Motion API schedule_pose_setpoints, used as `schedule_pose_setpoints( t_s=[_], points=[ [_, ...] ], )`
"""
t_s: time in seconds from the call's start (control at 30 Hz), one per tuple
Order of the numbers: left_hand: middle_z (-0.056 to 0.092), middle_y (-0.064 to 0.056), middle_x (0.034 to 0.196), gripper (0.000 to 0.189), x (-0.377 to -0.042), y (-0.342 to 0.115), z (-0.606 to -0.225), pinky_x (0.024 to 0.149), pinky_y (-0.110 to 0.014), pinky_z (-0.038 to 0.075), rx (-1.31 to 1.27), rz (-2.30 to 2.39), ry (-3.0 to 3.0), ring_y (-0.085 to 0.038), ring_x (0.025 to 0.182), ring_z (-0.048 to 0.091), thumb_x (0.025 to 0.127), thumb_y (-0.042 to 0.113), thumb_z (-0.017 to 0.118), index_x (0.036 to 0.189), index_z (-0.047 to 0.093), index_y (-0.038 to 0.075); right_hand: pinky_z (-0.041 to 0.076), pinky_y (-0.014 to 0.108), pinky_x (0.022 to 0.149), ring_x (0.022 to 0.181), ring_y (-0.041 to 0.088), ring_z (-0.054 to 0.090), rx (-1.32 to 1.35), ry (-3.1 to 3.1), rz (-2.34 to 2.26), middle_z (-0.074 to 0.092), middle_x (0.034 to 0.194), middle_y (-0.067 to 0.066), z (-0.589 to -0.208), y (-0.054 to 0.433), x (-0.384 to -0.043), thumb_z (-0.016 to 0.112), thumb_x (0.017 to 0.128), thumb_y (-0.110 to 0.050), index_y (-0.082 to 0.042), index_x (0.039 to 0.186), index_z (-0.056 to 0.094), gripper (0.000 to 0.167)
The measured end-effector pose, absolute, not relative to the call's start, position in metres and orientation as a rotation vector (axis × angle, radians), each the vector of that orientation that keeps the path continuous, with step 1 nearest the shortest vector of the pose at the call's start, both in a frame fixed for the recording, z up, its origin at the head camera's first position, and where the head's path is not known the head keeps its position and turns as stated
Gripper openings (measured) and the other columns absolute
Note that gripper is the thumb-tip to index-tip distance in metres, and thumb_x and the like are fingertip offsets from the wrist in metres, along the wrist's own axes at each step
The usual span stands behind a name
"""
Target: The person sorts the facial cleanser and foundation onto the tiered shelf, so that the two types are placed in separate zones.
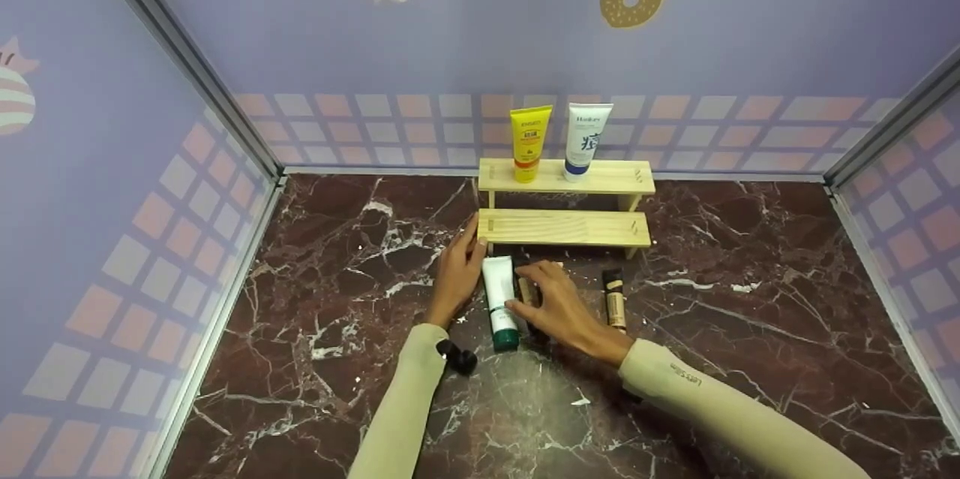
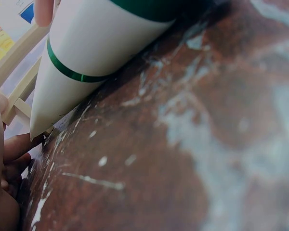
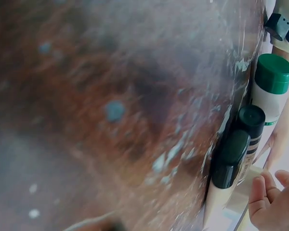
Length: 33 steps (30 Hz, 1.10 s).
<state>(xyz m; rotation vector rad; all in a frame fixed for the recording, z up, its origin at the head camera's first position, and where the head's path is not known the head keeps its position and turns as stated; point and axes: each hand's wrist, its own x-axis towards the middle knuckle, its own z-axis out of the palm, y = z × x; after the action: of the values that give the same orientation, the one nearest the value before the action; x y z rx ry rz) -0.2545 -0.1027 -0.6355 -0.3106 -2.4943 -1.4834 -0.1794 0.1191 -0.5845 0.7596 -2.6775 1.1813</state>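
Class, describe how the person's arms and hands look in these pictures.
The left hand and right hand are bare. The left sleeve is long and pale cream, with a small black device at its cuff; the right sleeve matches, bearing dark lettering.

upper shelf [image 1: 622, 177] stands behind lower shelf [image 1: 570, 227], both on table [image 1: 337, 404]; wall [image 1: 480, 36] at the back. on upper shelf: tube a [image 1: 529, 145] left, tube b [image 1: 588, 141] right, apart. tube c [image 1: 498, 284] lies before lower shelf, near its left end. bottle 1 [image 1: 528, 290] just right of tube c, partly hidden by right hand [image 1: 561, 308]. bottle 2 [image 1: 616, 302] farther right. left hand [image 1: 456, 272] at lower shelf's left end.
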Motion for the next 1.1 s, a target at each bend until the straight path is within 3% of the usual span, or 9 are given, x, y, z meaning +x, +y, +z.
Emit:
schedule_pose_setpoints(
  t_s=[0.2, 0.37, 0.43, 0.6, 0.8, 0.9, 1.0, 1.1],
  points=[
    [0.072, -0.017, 0.130, 0.057, -0.255, -0.103, -0.636, 0.094, -0.055, 0.055, -0.297, -1.466, -2.498, -0.029, 0.100, 0.071, 0.117, 0.030, 0.057, 0.170, 0.045, 0.012, 0.053, 0.048, 0.088, 0.099, 0.028, 0.060, 0.749, -2.702, 1.148, 0.068, 0.114, 0.017, -0.582, 0.109, -0.181, 0.089, 0.093, -0.026, 0.007, 0.132, 0.071, 0.055],
    [0.071, -0.020, 0.139, 0.056, -0.254, -0.103, -0.637, 0.101, -0.057, 0.056, -0.298, -1.441, -2.493, -0.034, 0.114, 0.073, 0.117, 0.030, 0.057, 0.168, 0.048, 0.010, 0.053, 0.048, 0.089, 0.098, 0.027, 0.060, 0.748, -2.717, 1.103, 0.068, 0.111, 0.016, -0.581, 0.101, -0.183, 0.089, 0.093, -0.028, 0.006, 0.130, 0.072, 0.053],
    [0.071, -0.020, 0.138, 0.056, -0.254, -0.102, -0.637, 0.101, -0.057, 0.055, -0.303, -1.437, -2.496, -0.035, 0.113, 0.073, 0.117, 0.029, 0.057, 0.168, 0.048, 0.010, 0.054, 0.049, 0.090, 0.099, 0.029, 0.061, 0.745, -2.729, 1.090, 0.068, 0.113, 0.016, -0.581, 0.099, -0.183, 0.090, 0.092, -0.027, 0.007, 0.129, 0.072, 0.053],
    [0.071, -0.016, 0.120, 0.057, -0.252, -0.102, -0.637, 0.089, -0.053, 0.052, -0.308, -1.479, -2.519, -0.032, 0.092, 0.066, 0.118, 0.029, 0.056, 0.170, 0.043, 0.011, 0.055, 0.054, 0.083, 0.097, 0.030, 0.060, 0.747, -2.743, 1.053, 0.065, 0.111, 0.018, -0.587, 0.095, -0.182, 0.092, 0.088, -0.027, 0.010, 0.123, 0.073, 0.055],
    [0.066, -0.019, 0.148, 0.057, -0.253, -0.102, -0.635, 0.100, -0.054, 0.055, -0.294, -1.483, -2.520, -0.032, 0.115, 0.072, 0.117, 0.029, 0.056, 0.170, 0.044, 0.012, 0.056, 0.050, 0.082, 0.097, 0.030, 0.058, 0.735, -2.794, 0.953, 0.061, 0.111, 0.018, -0.587, 0.091, -0.181, 0.092, 0.090, -0.029, 0.009, 0.123, 0.072, 0.053],
    [0.066, -0.019, 0.148, 0.057, -0.254, -0.102, -0.634, 0.100, -0.055, 0.055, -0.309, -1.484, -2.512, -0.033, 0.114, 0.071, 0.118, 0.029, 0.056, 0.170, 0.044, 0.011, 0.057, 0.049, 0.084, 0.100, 0.032, 0.060, 0.730, -2.821, 0.903, 0.062, 0.112, 0.018, -0.583, 0.090, -0.180, 0.090, 0.092, -0.029, 0.006, 0.121, 0.073, 0.049],
    [0.068, -0.017, 0.144, 0.057, -0.255, -0.102, -0.634, 0.096, -0.053, 0.054, -0.313, -1.478, -2.505, -0.029, 0.108, 0.070, 0.118, 0.029, 0.056, 0.170, 0.044, 0.011, 0.058, 0.049, 0.086, 0.102, 0.034, 0.061, 0.735, -2.834, 0.871, 0.064, 0.112, 0.018, -0.580, 0.089, -0.179, 0.089, 0.092, -0.029, 0.005, 0.114, 0.074, 0.043],
    [0.072, -0.014, 0.122, 0.057, -0.254, -0.103, -0.635, 0.086, -0.047, 0.052, -0.318, -1.474, -2.500, -0.023, 0.091, 0.065, 0.118, 0.029, 0.056, 0.170, 0.044, 0.010, 0.060, 0.047, 0.088, 0.105, 0.034, 0.062, 0.747, -2.864, 0.848, 0.065, 0.113, 0.018, -0.578, 0.090, -0.177, 0.088, 0.093, -0.030, 0.003, 0.111, 0.075, 0.040]
  ],
)
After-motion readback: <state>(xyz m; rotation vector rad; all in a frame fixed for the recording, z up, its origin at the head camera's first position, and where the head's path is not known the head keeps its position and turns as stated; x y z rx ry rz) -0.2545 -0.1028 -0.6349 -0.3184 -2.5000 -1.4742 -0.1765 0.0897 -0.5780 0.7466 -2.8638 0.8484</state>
